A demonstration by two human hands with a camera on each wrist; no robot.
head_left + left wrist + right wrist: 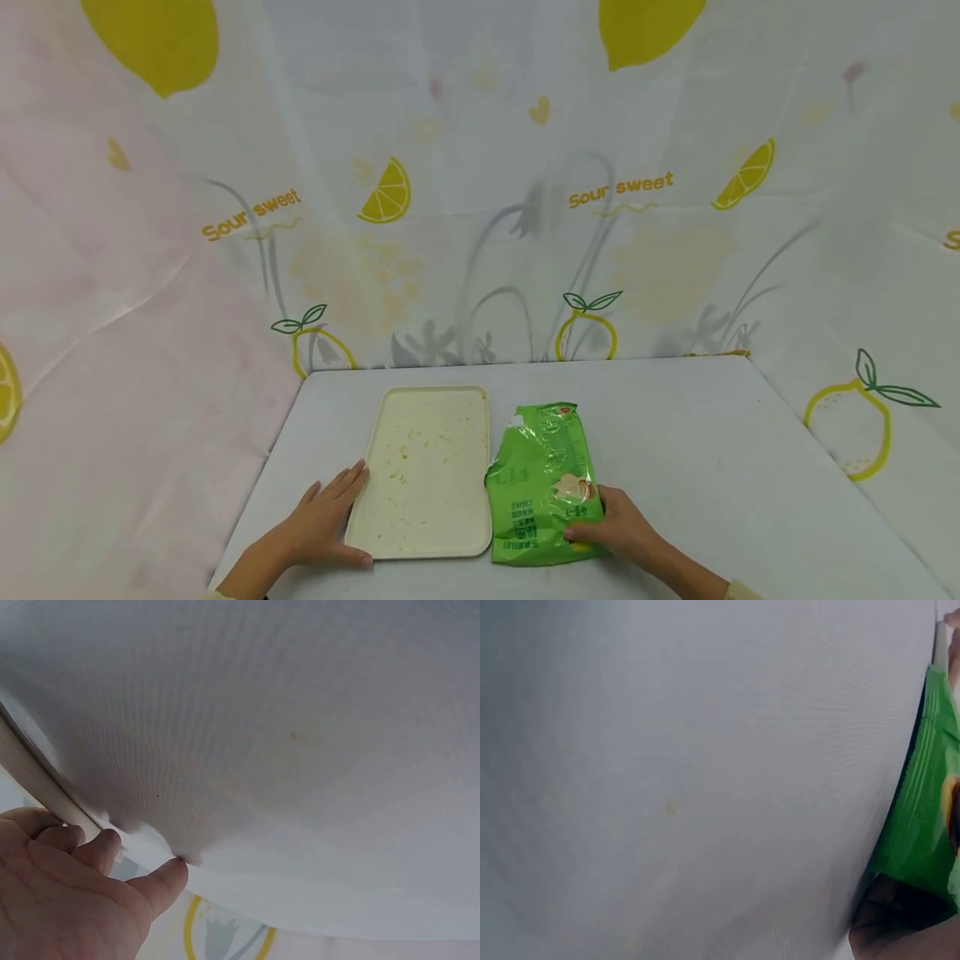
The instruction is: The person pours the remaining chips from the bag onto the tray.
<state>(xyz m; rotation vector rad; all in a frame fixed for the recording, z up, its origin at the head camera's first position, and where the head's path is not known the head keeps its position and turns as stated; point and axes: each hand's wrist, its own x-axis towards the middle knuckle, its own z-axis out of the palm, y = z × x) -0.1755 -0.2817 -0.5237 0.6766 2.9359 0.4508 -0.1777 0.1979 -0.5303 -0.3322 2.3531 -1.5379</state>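
Note:
A cream tray (431,475) with yellowish crumbs scattered over it lies on the white table. At its left edge rests my left hand (326,517), fingers extended along the rim and thumb near the front corner. In the left wrist view, the left hand (82,892) has its fingertips down on the white cloth beside the tray's edge (52,787). Right of the tray lies a green snack bag (525,492), its top left corner torn or cut. My right hand (622,525) pinches the bag's lower right side, thumb on top; its other fingers are partly hidden.
The white table (690,450) extends to the right of the bag. A curtain (480,183) printed with lemons hangs behind the table and along both sides. In the right wrist view the cloth (705,787) carries a faint yellowish spot.

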